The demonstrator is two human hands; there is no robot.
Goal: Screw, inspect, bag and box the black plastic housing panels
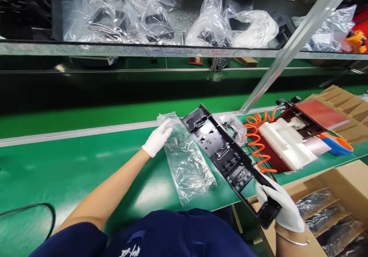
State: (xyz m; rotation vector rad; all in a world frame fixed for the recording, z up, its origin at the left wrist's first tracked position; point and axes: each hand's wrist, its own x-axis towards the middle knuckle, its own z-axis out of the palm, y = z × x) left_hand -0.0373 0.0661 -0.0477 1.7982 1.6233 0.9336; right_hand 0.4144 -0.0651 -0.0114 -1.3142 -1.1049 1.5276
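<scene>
Black plastic forms the long housing (227,157), which in the head view slants across the counter's (71,167) front edge, its near end wrapped by the right hand (283,201). Gripped only there, it could tip, and its far corner might snag the clear bag (189,169). The left hand (158,138) meets that bag's upper part (whether pinching it, I cannot tell). The housing's long axis runs diagonally, far end leftward toward the counter's back edge, hollow side up.

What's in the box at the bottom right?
Dark things in clear plastic, with cardboard strips between them. Whatever lies deeper is covered, and the right hand hides part of the box.
</scene>
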